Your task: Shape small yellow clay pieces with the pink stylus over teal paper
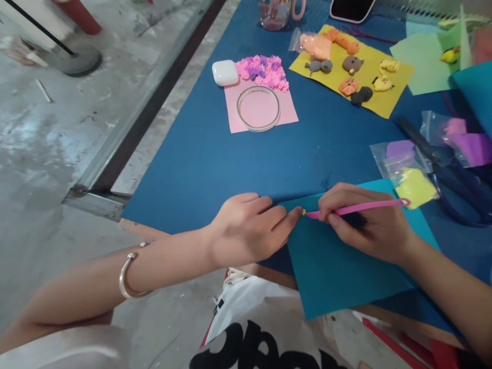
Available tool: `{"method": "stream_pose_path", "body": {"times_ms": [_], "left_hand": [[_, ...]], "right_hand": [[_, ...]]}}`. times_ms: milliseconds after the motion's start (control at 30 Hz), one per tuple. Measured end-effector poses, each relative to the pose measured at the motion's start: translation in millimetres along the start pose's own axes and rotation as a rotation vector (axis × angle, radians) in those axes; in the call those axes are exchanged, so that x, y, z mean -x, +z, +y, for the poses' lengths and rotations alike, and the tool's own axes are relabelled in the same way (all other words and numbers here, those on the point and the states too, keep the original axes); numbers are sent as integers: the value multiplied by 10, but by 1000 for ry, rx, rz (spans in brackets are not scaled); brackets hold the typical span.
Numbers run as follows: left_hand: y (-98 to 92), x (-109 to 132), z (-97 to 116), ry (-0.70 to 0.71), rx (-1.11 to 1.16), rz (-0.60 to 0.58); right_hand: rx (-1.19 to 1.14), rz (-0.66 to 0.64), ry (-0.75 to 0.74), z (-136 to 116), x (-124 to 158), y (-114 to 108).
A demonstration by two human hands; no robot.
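My right hand (pixel 361 220) is closed around a pink plastic modelling tool (pixel 365 206), held like a pen. The tool's pointed end meets a tiny yellow clay piece (pixel 304 212). My left hand (pixel 257 225) is mostly curled, and its forefinger reaches to that same piece, pinching it at the fingertip as far as I can see; the thumb is hidden. Both hands are over a teal sheet of paper (pixel 346 277) at the table's near edge. Right of my right hand lies a flat lump of yellow clay (pixel 415 188) on a clear bag.
On the blue table (pixel 184 169) lie a tape roll (pixel 238 108), a white case (pixel 225 73), pink and purple clay bits (pixel 265 72), and a yellow sheet (pixel 369 77) with several clay animals. Dark scissors (pixel 442 156) lie at right. A mug (pixel 273 14) stands at the back.
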State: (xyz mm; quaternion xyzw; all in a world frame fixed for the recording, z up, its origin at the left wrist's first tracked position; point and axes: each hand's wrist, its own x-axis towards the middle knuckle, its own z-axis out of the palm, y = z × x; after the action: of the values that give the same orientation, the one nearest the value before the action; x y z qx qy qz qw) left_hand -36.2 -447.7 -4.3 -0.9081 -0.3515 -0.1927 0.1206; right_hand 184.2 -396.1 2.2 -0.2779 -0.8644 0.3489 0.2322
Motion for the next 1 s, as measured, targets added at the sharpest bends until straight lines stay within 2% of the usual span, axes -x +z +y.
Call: {"method": "stream_pose_path", "body": {"times_ms": [767,1000], "left_hand": [[9,11,7,-5,-10,35],[-5,27,12,-35,-12,26]], "right_hand": [[-24,-19,43,-10,8,5],[-12,-4,14,-13,-4,2]]}}
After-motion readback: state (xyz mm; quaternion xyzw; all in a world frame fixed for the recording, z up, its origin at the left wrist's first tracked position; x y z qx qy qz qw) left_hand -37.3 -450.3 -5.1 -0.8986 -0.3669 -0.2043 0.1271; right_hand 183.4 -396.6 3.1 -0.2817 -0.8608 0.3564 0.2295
